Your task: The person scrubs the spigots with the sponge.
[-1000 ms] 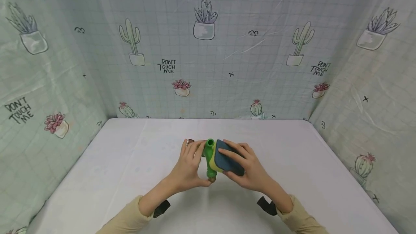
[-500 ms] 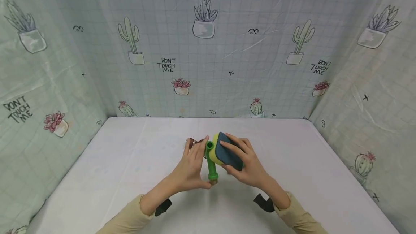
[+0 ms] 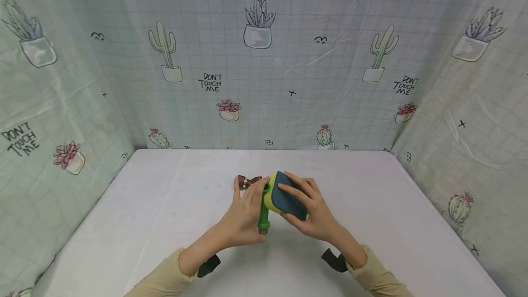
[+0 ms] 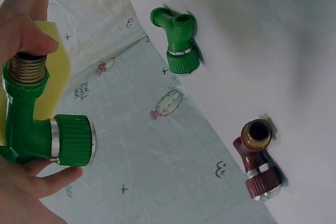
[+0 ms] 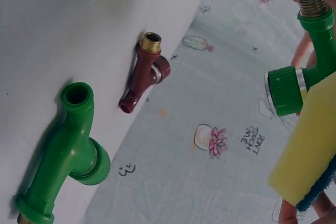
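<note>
My left hand [image 3: 242, 219] grips a green tap [image 3: 263, 217] held up over the table, thumb at its brass threaded end [image 4: 27, 70] and fingers at the opposite end. The tap's ribbed green knob [image 4: 74, 140] shows in both wrist views. In my right hand [image 3: 316, 210] is a two-layer sponge [image 3: 290, 200], yellow on one side with a dark blue scouring layer on the other. Its yellow face [image 5: 310, 140] lies against the tap's body. My right fingers spread over the blue layer, and the thumb holds the sponge's lower edge.
On the white table [image 3: 185, 205] lie a dark red-brown tap [image 3: 249, 181], beyond my left hand, and a second green tap [image 5: 71, 145], hidden by my hands in the head view. A cloth printed with cacti [image 3: 255, 95] hangs around the back and sides.
The sponge shifted up along the tap, then slightly back down. The tap has turned in my left hand, its threaded end swinging left, and more of the red-brown tap shows.
</note>
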The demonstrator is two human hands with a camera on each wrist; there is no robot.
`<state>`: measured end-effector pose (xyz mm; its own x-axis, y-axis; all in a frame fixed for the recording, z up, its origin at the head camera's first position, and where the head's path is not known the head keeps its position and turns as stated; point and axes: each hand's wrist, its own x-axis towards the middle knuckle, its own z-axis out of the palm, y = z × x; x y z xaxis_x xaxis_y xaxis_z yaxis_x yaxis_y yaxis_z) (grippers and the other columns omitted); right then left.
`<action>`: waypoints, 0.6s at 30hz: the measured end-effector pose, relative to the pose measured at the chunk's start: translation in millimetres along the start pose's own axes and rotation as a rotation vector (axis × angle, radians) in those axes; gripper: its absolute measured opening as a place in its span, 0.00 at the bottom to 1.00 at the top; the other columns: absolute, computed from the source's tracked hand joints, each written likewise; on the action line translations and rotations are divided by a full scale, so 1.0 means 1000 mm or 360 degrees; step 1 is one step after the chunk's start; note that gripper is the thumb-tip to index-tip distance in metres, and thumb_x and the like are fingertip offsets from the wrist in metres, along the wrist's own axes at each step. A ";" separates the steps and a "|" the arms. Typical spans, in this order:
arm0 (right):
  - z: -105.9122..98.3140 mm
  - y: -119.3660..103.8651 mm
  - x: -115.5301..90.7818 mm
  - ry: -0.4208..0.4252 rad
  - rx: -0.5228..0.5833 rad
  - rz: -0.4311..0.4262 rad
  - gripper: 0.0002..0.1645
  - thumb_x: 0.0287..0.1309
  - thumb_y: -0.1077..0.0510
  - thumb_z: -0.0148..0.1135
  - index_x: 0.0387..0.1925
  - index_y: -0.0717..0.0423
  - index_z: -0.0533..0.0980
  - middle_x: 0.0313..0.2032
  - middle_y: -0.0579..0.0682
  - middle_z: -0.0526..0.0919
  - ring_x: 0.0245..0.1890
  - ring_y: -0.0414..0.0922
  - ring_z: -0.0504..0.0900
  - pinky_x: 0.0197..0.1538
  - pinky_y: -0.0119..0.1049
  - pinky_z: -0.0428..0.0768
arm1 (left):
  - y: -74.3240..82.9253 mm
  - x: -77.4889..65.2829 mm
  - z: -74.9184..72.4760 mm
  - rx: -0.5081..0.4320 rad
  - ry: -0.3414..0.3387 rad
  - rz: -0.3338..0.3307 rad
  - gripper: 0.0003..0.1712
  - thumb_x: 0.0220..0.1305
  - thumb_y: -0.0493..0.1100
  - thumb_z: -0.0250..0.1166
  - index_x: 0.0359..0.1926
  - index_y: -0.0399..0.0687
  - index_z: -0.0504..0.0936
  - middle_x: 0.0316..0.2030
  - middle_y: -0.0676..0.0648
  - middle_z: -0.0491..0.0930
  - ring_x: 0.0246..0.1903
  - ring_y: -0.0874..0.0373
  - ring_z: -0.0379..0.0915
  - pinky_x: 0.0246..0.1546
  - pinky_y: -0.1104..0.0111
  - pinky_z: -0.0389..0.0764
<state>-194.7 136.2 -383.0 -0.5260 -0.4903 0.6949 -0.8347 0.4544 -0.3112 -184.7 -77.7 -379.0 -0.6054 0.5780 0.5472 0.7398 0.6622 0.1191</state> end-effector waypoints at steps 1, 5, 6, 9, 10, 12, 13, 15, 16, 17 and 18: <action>0.000 0.000 -0.001 0.0006 0.0009 -0.0016 0.33 0.50 0.48 0.62 0.58 0.47 0.67 0.63 0.54 0.62 0.51 0.44 0.62 0.44 0.40 0.73 | 0.000 0.000 -0.001 0.0032 0.0013 0.0008 0.71 0.21 0.54 0.75 0.65 0.40 0.43 0.59 0.42 0.61 0.60 0.48 0.59 0.54 0.31 0.40; 0.003 0.000 -0.004 0.0014 0.0050 -0.0069 0.32 0.52 0.45 0.59 0.58 0.48 0.66 0.63 0.54 0.61 0.52 0.44 0.62 0.45 0.40 0.74 | -0.001 0.002 -0.004 0.0185 0.0126 0.0050 0.70 0.16 0.58 0.76 0.63 0.40 0.49 0.58 0.41 0.59 0.61 0.42 0.52 0.51 0.28 0.42; 0.004 -0.001 -0.004 0.0016 0.0059 -0.0085 0.32 0.52 0.45 0.58 0.58 0.49 0.66 0.63 0.54 0.61 0.52 0.44 0.62 0.45 0.40 0.74 | -0.002 0.002 -0.005 0.0215 0.0161 0.0062 0.70 0.15 0.59 0.76 0.62 0.40 0.50 0.57 0.42 0.59 0.62 0.42 0.51 0.50 0.28 0.43; 0.005 -0.003 -0.007 0.0017 0.0094 -0.0128 0.32 0.52 0.45 0.58 0.58 0.50 0.66 0.63 0.55 0.61 0.53 0.44 0.62 0.45 0.40 0.75 | -0.005 0.003 -0.005 0.0207 0.0268 0.0092 0.69 0.14 0.63 0.75 0.61 0.39 0.54 0.55 0.42 0.60 0.61 0.44 0.49 0.49 0.27 0.41; 0.005 -0.004 -0.007 0.0013 0.0105 -0.0140 0.32 0.52 0.45 0.58 0.58 0.50 0.66 0.63 0.55 0.61 0.53 0.44 0.62 0.45 0.40 0.75 | -0.006 0.003 -0.005 0.0192 0.0300 0.0101 0.68 0.14 0.64 0.74 0.60 0.38 0.56 0.54 0.43 0.60 0.60 0.45 0.49 0.49 0.27 0.41; 0.006 -0.007 -0.009 -0.0008 0.0124 -0.0160 0.32 0.52 0.46 0.59 0.58 0.49 0.66 0.63 0.55 0.61 0.54 0.44 0.62 0.46 0.40 0.76 | -0.008 0.002 -0.003 0.0135 0.0360 0.0111 0.67 0.14 0.65 0.74 0.58 0.36 0.57 0.53 0.43 0.62 0.58 0.47 0.51 0.48 0.27 0.41; 0.007 -0.009 -0.010 -0.0022 0.0131 -0.0173 0.32 0.51 0.46 0.60 0.58 0.49 0.66 0.63 0.55 0.61 0.54 0.45 0.62 0.46 0.41 0.75 | -0.010 0.001 -0.002 0.0103 0.0382 0.0107 0.67 0.14 0.65 0.74 0.58 0.35 0.58 0.53 0.42 0.62 0.58 0.47 0.51 0.48 0.27 0.41; 0.007 -0.012 -0.012 -0.0056 0.0135 -0.0190 0.33 0.50 0.47 0.61 0.58 0.48 0.66 0.63 0.54 0.61 0.54 0.44 0.61 0.47 0.42 0.75 | -0.012 0.000 -0.001 0.0041 0.0419 0.0093 0.69 0.12 0.65 0.75 0.58 0.34 0.58 0.53 0.42 0.62 0.57 0.47 0.52 0.47 0.26 0.41; 0.007 -0.013 -0.013 -0.0073 0.0133 -0.0196 0.33 0.49 0.47 0.62 0.58 0.48 0.66 0.63 0.54 0.61 0.54 0.44 0.61 0.47 0.41 0.75 | -0.013 0.000 0.000 0.0015 0.0430 0.0082 0.70 0.11 0.65 0.75 0.58 0.34 0.57 0.53 0.41 0.62 0.57 0.47 0.52 0.48 0.27 0.41; 0.008 -0.014 -0.015 -0.0085 0.0130 -0.0202 0.34 0.49 0.48 0.63 0.59 0.47 0.66 0.63 0.53 0.61 0.54 0.44 0.61 0.47 0.41 0.74 | -0.014 0.000 0.000 -0.0010 0.0441 0.0076 0.71 0.10 0.65 0.76 0.58 0.33 0.57 0.53 0.41 0.63 0.56 0.47 0.52 0.48 0.27 0.40; 0.008 -0.015 -0.016 -0.0092 0.0127 -0.0210 0.34 0.48 0.48 0.64 0.58 0.47 0.66 0.63 0.53 0.61 0.54 0.44 0.61 0.47 0.41 0.74 | -0.015 0.000 0.000 -0.0022 0.0448 0.0071 0.73 0.09 0.66 0.76 0.59 0.33 0.57 0.53 0.41 0.63 0.56 0.47 0.53 0.48 0.27 0.40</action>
<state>-175.2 131.4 -394.6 -0.4174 -0.5849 0.6954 -0.9063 0.3238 -0.2717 -195.5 -87.7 -380.6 -0.4681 0.4502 0.7604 0.7691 0.6313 0.0997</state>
